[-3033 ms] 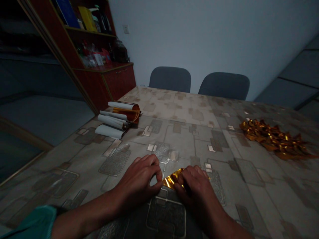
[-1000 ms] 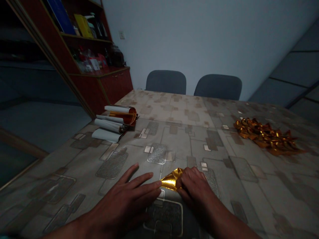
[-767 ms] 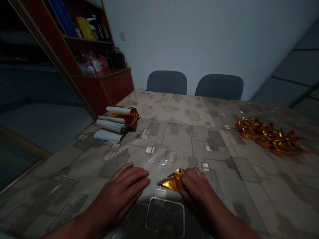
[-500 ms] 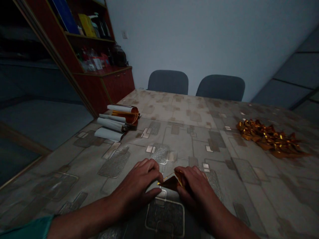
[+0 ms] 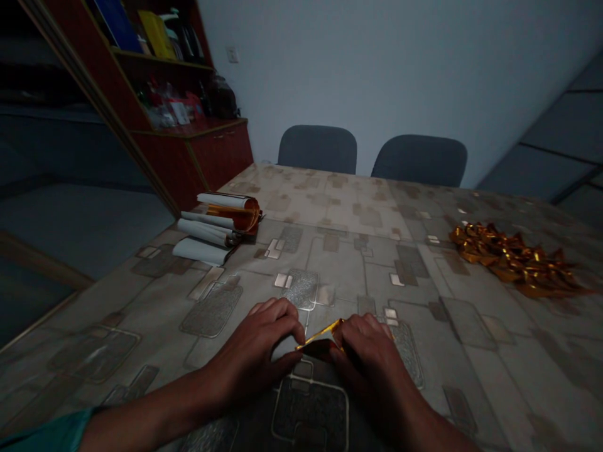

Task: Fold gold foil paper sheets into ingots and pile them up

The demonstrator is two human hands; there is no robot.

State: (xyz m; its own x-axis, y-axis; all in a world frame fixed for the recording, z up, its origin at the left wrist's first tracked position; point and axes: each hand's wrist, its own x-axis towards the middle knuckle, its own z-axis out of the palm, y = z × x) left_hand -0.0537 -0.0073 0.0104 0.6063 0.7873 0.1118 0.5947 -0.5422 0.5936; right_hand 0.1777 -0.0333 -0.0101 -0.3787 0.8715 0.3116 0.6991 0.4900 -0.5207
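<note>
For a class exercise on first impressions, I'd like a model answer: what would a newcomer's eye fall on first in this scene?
Probably the heap of shiny gold shapes, glinting on the right of the patterned table. Next, the small gold piece at the near edge, gripped by the right hand, with the left hand at its pointed tip. Then the curled sheets, gray and gold, on the left.
</note>
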